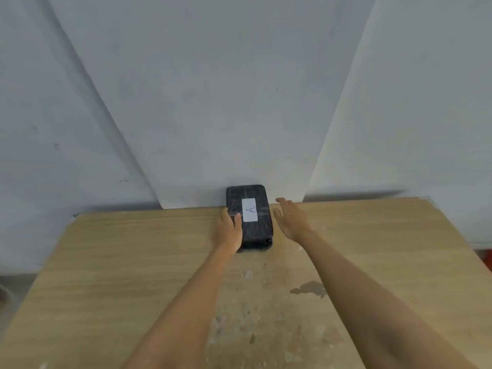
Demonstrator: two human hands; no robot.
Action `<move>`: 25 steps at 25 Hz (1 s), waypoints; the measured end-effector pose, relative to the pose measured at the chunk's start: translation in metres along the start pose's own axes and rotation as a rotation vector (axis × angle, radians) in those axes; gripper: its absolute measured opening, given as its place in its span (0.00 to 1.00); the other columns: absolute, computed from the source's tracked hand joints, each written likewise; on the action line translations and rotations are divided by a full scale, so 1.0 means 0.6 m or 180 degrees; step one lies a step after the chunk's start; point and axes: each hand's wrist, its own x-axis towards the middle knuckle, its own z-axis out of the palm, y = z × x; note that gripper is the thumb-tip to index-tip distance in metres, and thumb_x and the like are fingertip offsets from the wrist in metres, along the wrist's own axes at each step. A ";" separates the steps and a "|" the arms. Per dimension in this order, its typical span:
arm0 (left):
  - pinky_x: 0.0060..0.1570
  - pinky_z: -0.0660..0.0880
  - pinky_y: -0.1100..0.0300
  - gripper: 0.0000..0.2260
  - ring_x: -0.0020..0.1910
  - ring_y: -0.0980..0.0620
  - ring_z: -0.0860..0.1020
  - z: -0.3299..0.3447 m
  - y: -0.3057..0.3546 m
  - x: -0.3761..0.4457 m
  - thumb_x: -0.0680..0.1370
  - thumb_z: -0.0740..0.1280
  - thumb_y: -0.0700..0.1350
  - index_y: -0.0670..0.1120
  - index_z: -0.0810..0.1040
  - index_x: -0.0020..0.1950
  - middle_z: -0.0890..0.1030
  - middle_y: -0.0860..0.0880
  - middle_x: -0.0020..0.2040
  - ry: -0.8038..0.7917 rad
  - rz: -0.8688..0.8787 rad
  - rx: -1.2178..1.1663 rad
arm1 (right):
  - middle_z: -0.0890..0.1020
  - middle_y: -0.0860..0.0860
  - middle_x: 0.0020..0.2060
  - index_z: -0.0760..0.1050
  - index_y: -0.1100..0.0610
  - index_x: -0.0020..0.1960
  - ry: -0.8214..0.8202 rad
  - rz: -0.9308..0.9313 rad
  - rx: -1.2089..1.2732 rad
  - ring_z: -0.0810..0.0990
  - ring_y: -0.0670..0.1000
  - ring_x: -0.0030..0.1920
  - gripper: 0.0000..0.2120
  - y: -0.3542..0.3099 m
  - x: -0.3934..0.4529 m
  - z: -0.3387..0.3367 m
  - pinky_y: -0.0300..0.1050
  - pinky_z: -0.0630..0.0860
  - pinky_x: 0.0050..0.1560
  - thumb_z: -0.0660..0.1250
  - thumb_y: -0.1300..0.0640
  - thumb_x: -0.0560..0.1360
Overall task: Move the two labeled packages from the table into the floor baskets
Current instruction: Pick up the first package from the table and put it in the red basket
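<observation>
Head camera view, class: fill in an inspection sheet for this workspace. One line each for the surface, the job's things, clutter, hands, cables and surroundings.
Surface: wooden table, with pale scuffs and a dark stain near the middle.
Job's things: one black wrapped package with a white label marked A, lying at the table's far edge by the wall. No second package or basket seen.
Clutter: nothing seen.
Hands: left hand against the package's left side, thumb on top; right hand open, just right of the package, apparently not touching.
Cables: nothing seen.
Surroundings: grey-white wall behind; something red at the right edge, too little showing to identify.
</observation>
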 end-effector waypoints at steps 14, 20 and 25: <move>0.52 0.77 0.52 0.21 0.56 0.50 0.78 0.014 -0.051 0.031 0.80 0.56 0.55 0.50 0.64 0.72 0.78 0.50 0.63 0.0187 0.0692 0.0259 | 0.79 0.58 0.51 0.71 0.61 0.53 0.0124 0.0321 0.1229 0.76 0.56 0.49 0.13 0.014 0.111 0.029 0.47 0.72 0.47 0.62 0.51 0.78; 0.33 0.72 0.56 0.19 0.35 0.48 0.75 0.033 -0.022 -0.013 0.74 0.64 0.60 0.43 0.75 0.40 0.82 0.44 0.41 0.1021 -0.0565 0.0046 | 0.78 0.54 0.40 0.68 0.58 0.47 0.0384 0.0622 0.1551 0.78 0.56 0.42 0.14 0.050 0.016 0.029 0.52 0.76 0.42 0.65 0.48 0.76; 0.39 0.71 0.58 0.16 0.47 0.48 0.79 0.014 0.001 -0.068 0.75 0.67 0.54 0.44 0.76 0.56 0.82 0.46 0.51 0.1059 -0.0229 -0.0469 | 0.76 0.50 0.38 0.65 0.59 0.50 0.0509 0.0697 0.1794 0.77 0.54 0.40 0.15 0.051 -0.082 0.025 0.48 0.73 0.37 0.61 0.47 0.78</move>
